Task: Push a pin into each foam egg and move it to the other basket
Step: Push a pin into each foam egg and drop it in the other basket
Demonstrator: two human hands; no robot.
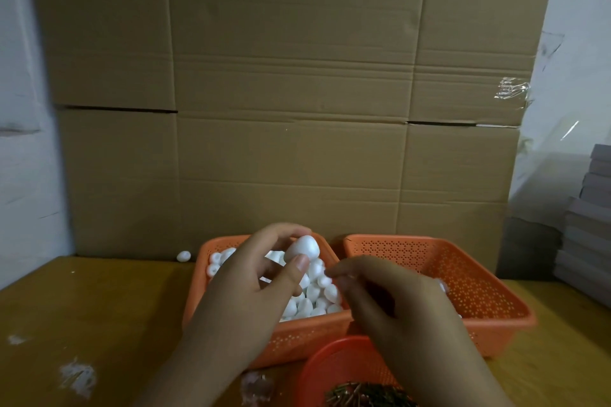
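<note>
Egg pinched in left hand above the full left basket. Right hand w/ fingertips pinched, prob. on a pin, too blurred to tell. Next: push pin in, then drop egg in right basket.

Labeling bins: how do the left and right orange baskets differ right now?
The left basket is piled with white foam eggs; the right basket shows mostly bare floor. The left hand holds an egg above the left basket; none above the right. Both are orange, perforated, rectangular.
</note>
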